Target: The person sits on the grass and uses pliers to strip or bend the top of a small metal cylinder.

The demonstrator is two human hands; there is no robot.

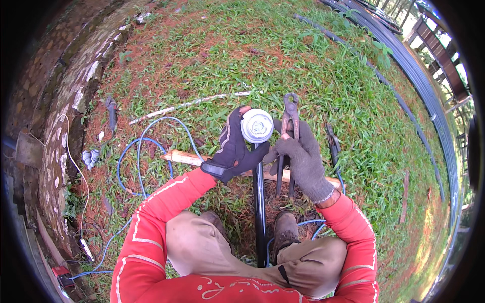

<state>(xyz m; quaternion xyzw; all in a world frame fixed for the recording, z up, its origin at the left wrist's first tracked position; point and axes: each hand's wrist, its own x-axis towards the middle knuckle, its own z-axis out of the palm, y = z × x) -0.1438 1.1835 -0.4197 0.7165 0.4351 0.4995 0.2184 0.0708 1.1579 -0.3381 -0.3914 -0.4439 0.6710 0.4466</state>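
My left hand (237, 147), in a dark glove with bare fingertips, is wrapped around a round white-grey metal piece (257, 125) at the upper end of a glossy black pipe (259, 212). The pipe runs down between my boots. My right hand (303, 155), in a grey knit glove, grips a pair of worn metal nippers (290, 113) by the handles, jaws pointing away from me. The nippers are just right of the round piece. Behind the pipe, a wooden stick (185, 157) lies crosswise on the grass.
Blue cable (141, 159) loops at the left, near a white rod (189, 103) and an angle grinder (111, 113). A stone edging (81, 91) borders the left. A dark tool (333, 146) lies right of my right hand. Long black pipes (424, 79) curve along the right.
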